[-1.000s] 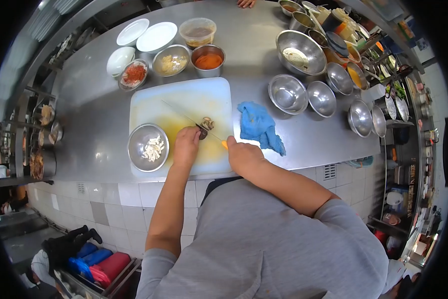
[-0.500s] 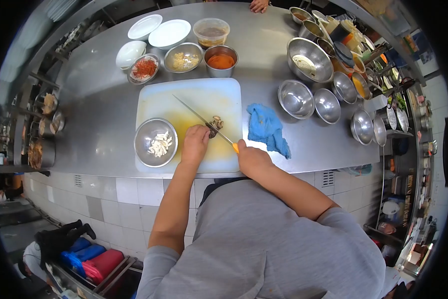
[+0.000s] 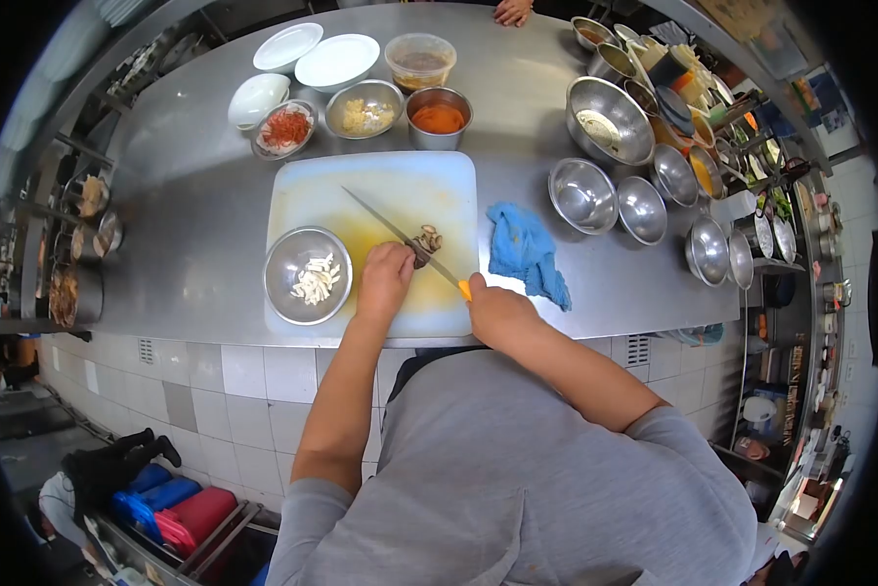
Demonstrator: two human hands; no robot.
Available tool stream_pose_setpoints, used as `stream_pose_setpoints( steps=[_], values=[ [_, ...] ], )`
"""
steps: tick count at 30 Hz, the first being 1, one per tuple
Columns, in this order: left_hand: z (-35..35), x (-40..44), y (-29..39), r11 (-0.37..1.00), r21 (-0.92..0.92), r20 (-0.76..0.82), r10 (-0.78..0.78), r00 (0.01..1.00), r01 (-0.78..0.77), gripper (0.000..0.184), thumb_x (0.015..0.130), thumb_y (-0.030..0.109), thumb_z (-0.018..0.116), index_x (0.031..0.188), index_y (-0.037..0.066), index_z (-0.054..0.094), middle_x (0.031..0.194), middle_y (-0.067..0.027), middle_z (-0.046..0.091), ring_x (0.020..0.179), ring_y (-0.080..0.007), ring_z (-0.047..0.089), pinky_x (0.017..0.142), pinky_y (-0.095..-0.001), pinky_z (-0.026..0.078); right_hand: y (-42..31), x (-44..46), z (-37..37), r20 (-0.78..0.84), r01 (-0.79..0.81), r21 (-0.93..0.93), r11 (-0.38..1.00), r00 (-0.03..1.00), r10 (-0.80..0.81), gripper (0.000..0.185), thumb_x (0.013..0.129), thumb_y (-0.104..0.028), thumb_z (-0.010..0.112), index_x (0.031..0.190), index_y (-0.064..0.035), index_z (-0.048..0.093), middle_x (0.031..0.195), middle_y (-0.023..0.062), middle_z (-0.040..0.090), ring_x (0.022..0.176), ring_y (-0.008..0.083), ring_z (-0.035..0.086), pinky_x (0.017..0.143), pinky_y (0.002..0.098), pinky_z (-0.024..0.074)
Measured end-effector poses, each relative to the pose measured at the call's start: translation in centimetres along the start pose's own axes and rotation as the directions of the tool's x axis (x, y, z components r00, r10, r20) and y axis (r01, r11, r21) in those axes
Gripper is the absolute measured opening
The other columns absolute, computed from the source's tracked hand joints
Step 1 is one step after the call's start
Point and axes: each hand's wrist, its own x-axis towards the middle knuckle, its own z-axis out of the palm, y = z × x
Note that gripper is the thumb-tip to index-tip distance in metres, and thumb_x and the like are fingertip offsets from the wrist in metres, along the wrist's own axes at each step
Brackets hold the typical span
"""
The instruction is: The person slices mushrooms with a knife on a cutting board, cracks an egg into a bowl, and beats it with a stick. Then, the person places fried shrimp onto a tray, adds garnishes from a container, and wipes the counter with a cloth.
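My right hand is closed round the yellow-orange handle of a long kitchen knife. Its blade slants up and left across a dark brown mushroom. With curled fingers, my left hand presses the mushroom against the white, yellow-stained cutting board. Cut mushroom slices lie just beyond the blade. To the left of my left hand, a steel bowl holding white sliced pieces sits on the board.
A blue cloth lies right of the board. Behind it stand a bowl of red strips, a bowl of chopped pale pieces, a pot of orange sauce and white plates. Steel bowls line the right. Another person's hand rests at the far edge.
The view has shifted slightly. Both hands, the knife and the mushroom keep nearly the same places on the board.
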Motion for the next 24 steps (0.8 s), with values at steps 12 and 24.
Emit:
stream_pose_setpoints(
  steps=[12, 24],
  values=[
    [-0.6, -0.4, 0.4, 0.997, 0.005, 0.007, -0.079, 0.997, 0.079, 0.013, 0.088, 0.008, 0.077, 0.1, 0.003, 0.074, 0.107, -0.014, 0.07, 0.105, -0.0359, 0.065, 0.092, -0.0455, 0.054, -0.5, 0.7, 1.6, -0.047, -0.015, 0.049, 0.999, 0.999, 0.018, 0.024, 0.1, -0.011, 0.051, 0.121, -0.0002, 0.048, 0.102, 0.0251, 0.074, 0.097, 0.0425, 0.074, 0.083, 0.0532, 0.0584],
    [-0.6, -1.3, 0.4, 0.997, 0.078, 0.019, 0.029, 0.999, -0.031, 0.013, 0.088, 0.006, 0.077, 0.1, 0.004, 0.073, 0.103, -0.0113, 0.071, 0.101, -0.0358, 0.064, 0.089, -0.0453, 0.054, -0.9, -1.4, -0.4, -0.086, 0.033, -0.055, 0.998, 0.996, -0.037, 0.024, 0.099, -0.01, 0.052, 0.12, -0.0002, 0.048, 0.099, 0.0244, 0.074, 0.095, 0.042, 0.075, 0.081, 0.052, 0.0594]
  ],
)
